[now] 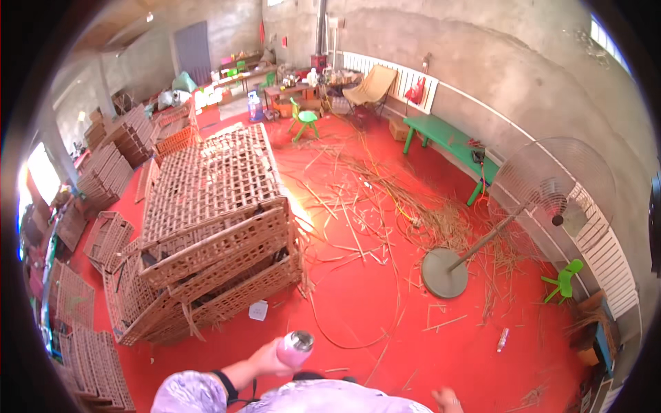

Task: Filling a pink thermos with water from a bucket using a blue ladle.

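Note:
My left hand (pixel 267 359) is wrapped around a pink bottle with a silver cap (pixel 296 347), held upright at the bottom middle of the view above the red floor (pixel 385 310). A dark band sits on that wrist. Only a small part of my right hand (pixel 447 399) shows at the bottom edge, lower right of the bottle; whether it holds anything is hidden. A big stack of woven wicker baskets (pixel 213 234) stands just ahead and to the left of the bottle.
More flat wicker panels (pixel 89 358) lie along the left wall. Loose reeds and straw (pixel 406 206) litter the floor ahead. A standing fan (pixel 551 193) is at right, with a green bench (pixel 447 141), small green chairs (pixel 564 279) and a scrap of white paper (pixel 258 310).

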### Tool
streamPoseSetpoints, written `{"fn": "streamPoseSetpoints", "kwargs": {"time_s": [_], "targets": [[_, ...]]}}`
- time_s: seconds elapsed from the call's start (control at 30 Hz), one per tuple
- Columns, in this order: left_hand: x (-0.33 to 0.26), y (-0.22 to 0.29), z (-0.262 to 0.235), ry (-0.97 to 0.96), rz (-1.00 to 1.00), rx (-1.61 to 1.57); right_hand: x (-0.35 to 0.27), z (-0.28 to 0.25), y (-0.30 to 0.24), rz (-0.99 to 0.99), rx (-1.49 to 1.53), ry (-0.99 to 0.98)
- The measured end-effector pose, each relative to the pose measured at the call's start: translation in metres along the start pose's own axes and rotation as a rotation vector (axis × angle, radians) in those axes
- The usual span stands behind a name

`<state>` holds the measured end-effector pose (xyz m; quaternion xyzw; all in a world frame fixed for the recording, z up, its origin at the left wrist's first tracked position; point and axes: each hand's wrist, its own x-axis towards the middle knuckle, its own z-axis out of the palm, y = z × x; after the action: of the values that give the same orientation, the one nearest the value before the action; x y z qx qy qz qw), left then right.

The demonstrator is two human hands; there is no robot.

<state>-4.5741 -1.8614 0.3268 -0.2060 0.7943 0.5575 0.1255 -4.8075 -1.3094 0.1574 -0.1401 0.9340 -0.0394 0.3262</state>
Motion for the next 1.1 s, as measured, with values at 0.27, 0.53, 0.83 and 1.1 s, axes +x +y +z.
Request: {"fn": "streamPoseSetpoints", "kwargs": {"time_s": [0.27, 0.53, 0.83, 1.1], "targets": [[0.331, 0.172, -0.058, -0.086, 0.401, -0.251, 0.253, -0.264, -0.254, -0.600, 0.221, 0.158], [0.620, 0.241, -0.147, 0.087, 0.246, -0.669, 0.424, -0.337, -0.263, -0.199, 0.006, -0.180], [0.805, 0.146, -0.370, 0.357, 0.064, -0.459, 0.721, -0.469, -0.355, -0.109, 0.026, -0.181], [0.825, 0.102, -0.545, 0.901, -0.258, -0.742, 0.968, -0.692, -0.627, -0.473, 0.207, 0.289]]}}
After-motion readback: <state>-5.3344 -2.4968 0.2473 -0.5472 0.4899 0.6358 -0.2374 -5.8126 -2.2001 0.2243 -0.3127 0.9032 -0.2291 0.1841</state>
